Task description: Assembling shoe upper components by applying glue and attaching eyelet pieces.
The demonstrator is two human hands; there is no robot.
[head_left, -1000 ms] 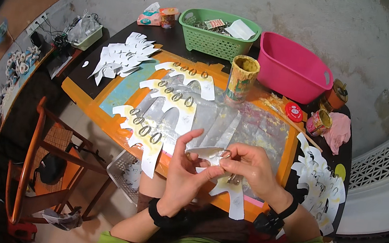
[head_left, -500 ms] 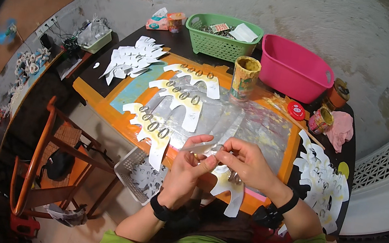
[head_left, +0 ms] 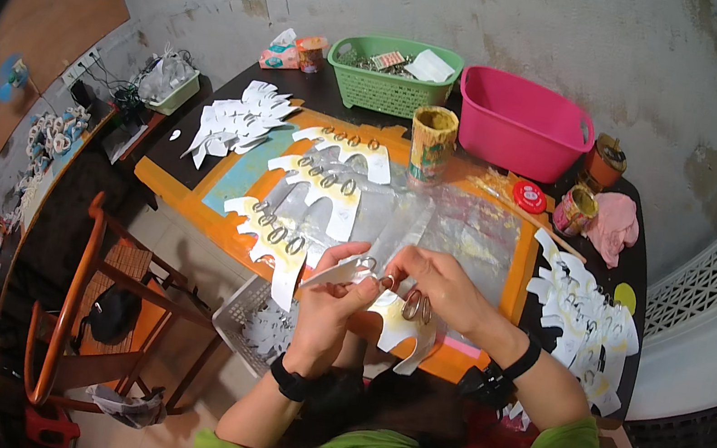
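Both hands pinch one white paper cutout (head_left: 342,272): left hand (head_left: 331,298), right hand (head_left: 433,282). Its long axis runs left-down to right-up. Two baskets stand behind: one green basket (head_left: 393,78), one pink basket (head_left: 519,123).

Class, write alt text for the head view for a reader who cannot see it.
Two hands, left and right, hold a white paper cutout with metal rings above an orange table. More cutouts lie there, near green and pink baskets.

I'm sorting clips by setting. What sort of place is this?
Probably a small home craft workshop: an orange table covered with white paper cut-outs, plastic baskets of supplies, bare stained walls, and both hands working a cut-out piece.
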